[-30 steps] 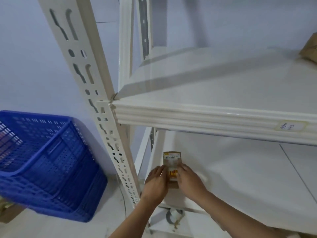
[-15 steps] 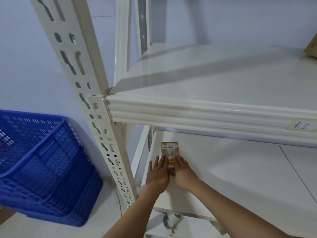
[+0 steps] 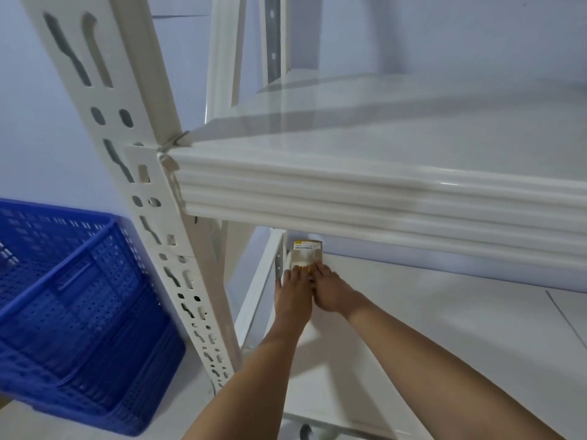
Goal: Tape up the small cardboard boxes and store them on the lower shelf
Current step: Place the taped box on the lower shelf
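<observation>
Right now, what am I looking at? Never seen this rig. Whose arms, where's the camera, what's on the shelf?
No machine here: the arms are a person's own, and the single picture comes from a wide-angle camera worn on their head, looking forward and down. The left hand and right hand reach side by side under the upper shelf of a white metal rack. Their straight fingers press against the near end of a small cardboard box with a barcode label, which lies flat on the lower shelf close to its left rear corner. Neither hand grips it. A blue crate stands on the floor left of the rack.
</observation>
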{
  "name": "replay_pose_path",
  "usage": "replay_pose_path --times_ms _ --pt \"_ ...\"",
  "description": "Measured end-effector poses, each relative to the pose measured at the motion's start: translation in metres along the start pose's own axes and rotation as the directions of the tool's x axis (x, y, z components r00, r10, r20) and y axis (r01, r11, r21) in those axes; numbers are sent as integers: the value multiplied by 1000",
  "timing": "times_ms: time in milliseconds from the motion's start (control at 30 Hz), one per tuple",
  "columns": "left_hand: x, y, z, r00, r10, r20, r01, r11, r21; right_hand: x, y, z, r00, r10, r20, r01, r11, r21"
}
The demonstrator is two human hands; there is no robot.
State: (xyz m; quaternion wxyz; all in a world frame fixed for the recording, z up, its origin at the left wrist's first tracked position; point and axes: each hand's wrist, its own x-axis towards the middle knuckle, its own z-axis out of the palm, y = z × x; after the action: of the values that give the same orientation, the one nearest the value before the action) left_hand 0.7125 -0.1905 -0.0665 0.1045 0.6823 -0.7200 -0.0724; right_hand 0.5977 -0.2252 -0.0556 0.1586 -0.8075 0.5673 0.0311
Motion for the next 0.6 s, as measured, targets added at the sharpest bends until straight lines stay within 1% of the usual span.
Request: replay_pose_path --times_ms 200,333,433,533,600 --pt "20 -5 1 998 -23 51 23 1000 2 29 -5 -6 999 34 21 -34 999 -6" --pt "29 -8 1 997 -33 67 32 999 16 38 -1 -9 999 46 19 -46 999 29" --pt "33 -11 -2 990 -50 135 51 999 -7 40 4 -13 999 51 10 -51 998 35" --pt "34 -15 -7 979 -49 196 64 995 -71 34 1 -20 998 54 -43 -51 997 53" --pt "30 -16 -10 978 -32 204 55 993 -108 24 1 -23 992 79 -96 -71 994 87"
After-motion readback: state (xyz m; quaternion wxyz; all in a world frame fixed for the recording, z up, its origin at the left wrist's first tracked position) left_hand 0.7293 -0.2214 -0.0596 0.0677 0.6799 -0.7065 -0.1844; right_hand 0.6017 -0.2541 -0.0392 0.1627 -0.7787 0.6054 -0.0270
